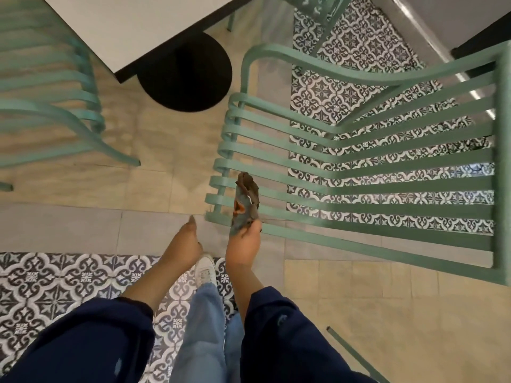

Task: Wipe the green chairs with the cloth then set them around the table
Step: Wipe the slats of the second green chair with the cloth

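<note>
Green slatted chair (359, 172) lies just beyond the right hand (243, 244), which pinches the bunched cloth (246, 203) over its seat edge; left hand (184, 244) empty, fingers loose. Wiping appears unfinished; placement at the table (124, 29) remains.

Looks like a cafe or small restaurant seating area to me. You've got a white-topped table (132, 26) on a single pedestal with a round black base (188, 76), which is classic cafe furniture, and several matching green slatted chairs (373, 167) parked around it, another at the left (52, 92) and one more up top (312, 4). The floor mixes plain beige tiles (166, 145) with decorative patterned tiles (356, 42), way more styled than a typical home dining room
</note>
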Available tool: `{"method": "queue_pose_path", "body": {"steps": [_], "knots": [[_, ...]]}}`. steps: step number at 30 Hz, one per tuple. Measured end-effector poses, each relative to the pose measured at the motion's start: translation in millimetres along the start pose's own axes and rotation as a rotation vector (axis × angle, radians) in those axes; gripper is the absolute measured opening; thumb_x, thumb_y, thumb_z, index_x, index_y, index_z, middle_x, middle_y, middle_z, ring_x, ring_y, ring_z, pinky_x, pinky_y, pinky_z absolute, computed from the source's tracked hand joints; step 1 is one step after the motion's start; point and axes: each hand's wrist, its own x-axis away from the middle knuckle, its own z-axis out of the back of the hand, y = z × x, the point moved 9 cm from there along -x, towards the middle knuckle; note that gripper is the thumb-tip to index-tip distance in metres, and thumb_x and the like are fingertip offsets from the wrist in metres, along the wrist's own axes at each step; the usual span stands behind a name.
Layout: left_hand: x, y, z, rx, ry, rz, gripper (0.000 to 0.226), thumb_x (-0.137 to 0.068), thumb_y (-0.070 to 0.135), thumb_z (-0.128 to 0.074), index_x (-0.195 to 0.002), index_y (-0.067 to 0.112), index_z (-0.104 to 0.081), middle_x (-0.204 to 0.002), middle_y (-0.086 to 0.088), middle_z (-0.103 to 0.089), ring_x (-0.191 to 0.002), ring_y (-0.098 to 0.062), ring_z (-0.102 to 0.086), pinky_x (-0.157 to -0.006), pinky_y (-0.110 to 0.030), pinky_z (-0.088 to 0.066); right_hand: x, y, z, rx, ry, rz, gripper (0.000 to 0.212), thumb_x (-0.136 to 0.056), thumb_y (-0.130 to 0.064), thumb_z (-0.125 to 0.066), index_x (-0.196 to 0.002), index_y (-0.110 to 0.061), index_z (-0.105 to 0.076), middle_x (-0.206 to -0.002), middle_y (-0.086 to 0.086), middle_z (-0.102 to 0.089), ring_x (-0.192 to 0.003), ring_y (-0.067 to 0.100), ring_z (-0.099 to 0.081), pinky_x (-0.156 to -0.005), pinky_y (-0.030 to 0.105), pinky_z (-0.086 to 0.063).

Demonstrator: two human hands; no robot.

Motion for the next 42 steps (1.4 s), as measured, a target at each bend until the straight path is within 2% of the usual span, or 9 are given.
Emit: {"method": "queue_pose_path", "body": {"steps": [3, 13, 16, 20, 23, 25, 30, 34, 42], "knots": [[6.8, -24.3, 23.1, -0.032, 0.067, 0.077, 0.072, -0.085, -0.010, -0.042, -0.147, -0.003, -0.006, -0.153, -0.024, -0.022, -0.140, -0.034, -0.027, -0.114, -0.035, -0.027, 12.2, -15.0, -13.0, -0.017, -0.088, 0.044, 0.021, -0.098, -0.006, -0.033, -0.112, -0.008, -0.049, -0.093, 0.002, -0.050, -0.085, 0.015, -0.048, -0.067, 0.008, -0.039], [38.6, -15.8, 57.3, -0.011, 0.102, 0.060, 0.061, -0.087, -0.001, -0.043, -0.146, 0.008, -0.028, -0.151, -0.016, -0.032, -0.137, -0.029, -0.036, -0.113, -0.033, -0.031, 13.7, -51.4, -3.0, -0.355, -0.383, -0.111, 0.032, -0.102, -0.009, -0.028, -0.131, -0.009, -0.043, -0.129, 0.018, -0.054, -0.121, 0.039, -0.051, -0.104, 0.052, -0.042], [52.6, -3.9, 57.8, 0.126, 0.144, 0.067, 0.053, -0.088, -0.005, -0.041, -0.140, 0.007, -0.040, -0.142, -0.014, -0.047, -0.129, -0.028, -0.046, -0.105, -0.029, -0.036, 12.5, -70.6, 23.3, -0.379, -0.424, -0.114, 0.034, -0.102, -0.016, -0.030, -0.134, -0.014, -0.041, -0.133, 0.018, -0.054, -0.116, 0.037, -0.056, -0.098, 0.058, -0.044], [71.4, 27.2, 36.7, 0.805, 0.019, 0.144, 0.034, -0.095, -0.003, -0.037, -0.126, -0.001, -0.051, -0.112, -0.008, -0.060, -0.100, -0.022, -0.056, -0.064, -0.011, -0.046, 27.9, -88.1, 44.5, -0.496, -0.591, -0.265, 0.035, -0.101, -0.024, -0.035, -0.130, -0.008, -0.047, -0.115, 0.015, -0.065, -0.094, 0.027, -0.065, -0.087, 0.044, -0.051], [89.9, 64.7, 15.7, 1.222, -0.216, 0.140, 0.039, -0.095, 0.021, -0.028, -0.110, 0.011, -0.062, -0.112, -0.006, -0.062, -0.094, -0.018, -0.058, -0.089, -0.031, -0.041, 54.4, -93.5, 54.8, -0.471, -0.788, -0.374, 0.035, -0.099, -0.028, -0.038, -0.110, -0.003, -0.060, -0.093, 0.013, -0.074, -0.083, 0.025, -0.071, -0.082, 0.038, -0.054], [97.0, 85.3, 10.6, 1.385, -0.298, 0.102, 0.042, -0.090, 0.028, -0.030, -0.098, 0.011, -0.067, -0.102, -0.010, -0.064, -0.087, -0.022, -0.058, -0.084, -0.037, -0.041, 68.8, -92.5, 59.5, -0.468, -0.887, -0.415, 0.037, -0.099, -0.028, -0.036, -0.104, -0.001, -0.061, -0.089, 0.014, -0.074, -0.079, 0.025, -0.072, -0.077, 0.035, -0.057], [108.8, 119.5, -1.2, 1.504, -0.388, 0.031, 0.045, -0.088, 0.033, -0.031, -0.107, 0.007, -0.061, -0.099, -0.014, -0.069, -0.093, -0.028, -0.062, -0.086, -0.040, -0.046, 75.1, -81.0, 69.0, -0.418, -0.947, -0.412, 0.040, -0.099, -0.032, -0.031, -0.114, -0.006, -0.057, -0.099, 0.012, -0.073, -0.089, 0.024, -0.070, -0.084, 0.038, -0.053], [118.7, 128.5, -7.5, 1.543, -0.455, -0.023, 0.045, -0.068, 0.028, -0.055, -0.108, 0.009, -0.064, -0.102, -0.015, -0.072, -0.088, -0.029, -0.071, -0.078, -0.043, -0.056, 68.5, -82.5, 80.4, -0.273, -0.933, -0.314, 0.041, -0.102, -0.036, -0.023, -0.123, -0.013, -0.050, -0.110, 0.010, -0.067, -0.095, 0.026, -0.066, -0.078, 0.041, -0.056], [118.1, 121.7, -10.8, 1.603, -0.558, -0.110, 0.058, -0.052, 0.030, -0.080, -0.109, 0.026, -0.067, -0.113, -0.020, -0.068, -0.102, -0.036, -0.065, -0.083, -0.054, -0.051, 45.5, -127.5, 106.6, 0.100, -0.751, 0.111, 0.033, -0.102, -0.025, -0.032, -0.131, -0.020, -0.046, -0.118, 0.006, -0.062, -0.087, 0.008, -0.060, -0.064, 0.021, -0.048]]}}
